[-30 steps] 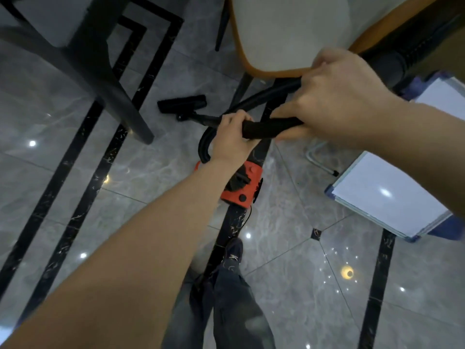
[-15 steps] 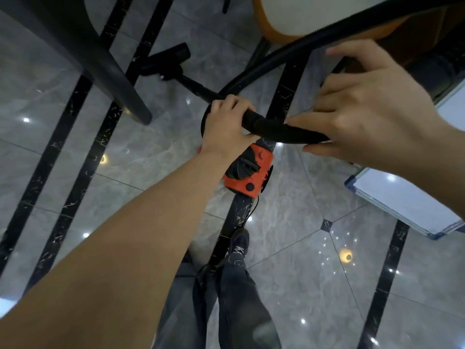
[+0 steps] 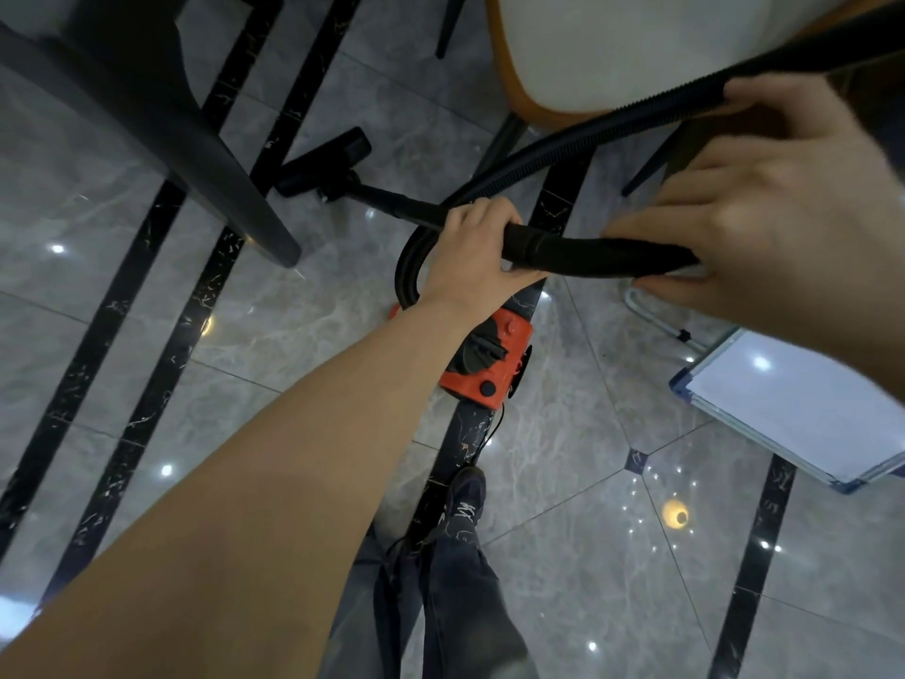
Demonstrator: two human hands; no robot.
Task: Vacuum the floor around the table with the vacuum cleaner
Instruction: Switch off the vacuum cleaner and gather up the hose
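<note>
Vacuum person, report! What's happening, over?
Left hand gripping wand. Right hand loose on hose. Nozzle on floor beside table leg.

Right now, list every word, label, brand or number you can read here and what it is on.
None can be read.
Dark shoe: pale marks on top, too blurred to read.
Red canister vacuum cleaner: no lettering visible.
Blue-framed whiteboard: blank.

Your right hand (image 3: pixel 764 208) has loosened since a second ago: fingers spread, only fingertips on the handle (image 3: pixel 597 252). The hose (image 3: pixel 612 125) now arcs higher across the chair (image 3: pixel 587 46), and the floor brush (image 3: pixel 325 161) has swung slightly.
</note>
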